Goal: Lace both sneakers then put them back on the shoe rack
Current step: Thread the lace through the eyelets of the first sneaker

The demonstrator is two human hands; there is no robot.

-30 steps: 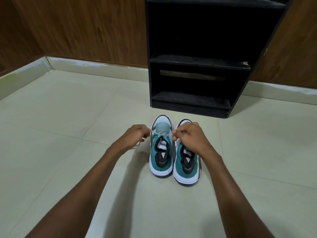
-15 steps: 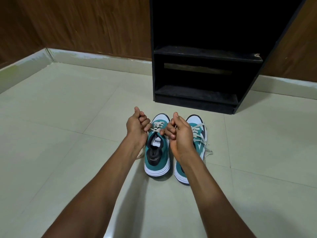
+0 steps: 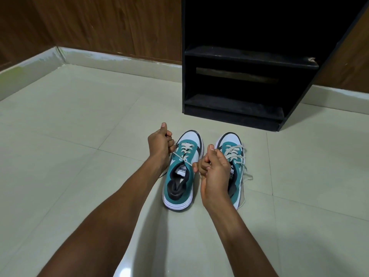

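Two teal and white sneakers stand side by side on the tiled floor, toes pointing at the rack. The left sneaker (image 3: pixel 182 176) has a white lace (image 3: pixel 184 151) threaded through its eyelets. My left hand (image 3: pixel 159 143), left of that shoe, is closed on one lace end. My right hand (image 3: pixel 214 170), between the shoes, is closed on the other end, and the lace runs taut across the tongue. The right sneaker (image 3: pixel 234 154) is partly hidden behind my right hand; its laces hang loose over its right side. The black shoe rack (image 3: pixel 235 107) stands just beyond them.
Wood-panelled walls with a pale skirting (image 3: pixel 119 58) close off the corner at the left and behind. Pale floor tiles (image 3: pixel 79 120) spread left and right of the shoes. The rack's lower shelves show nothing on them.
My hands have drawn back from over the shoes' toes and pulled apart, tightening the left sneaker's lace. The view has moved closer, and the right sneaker now shows more fully.
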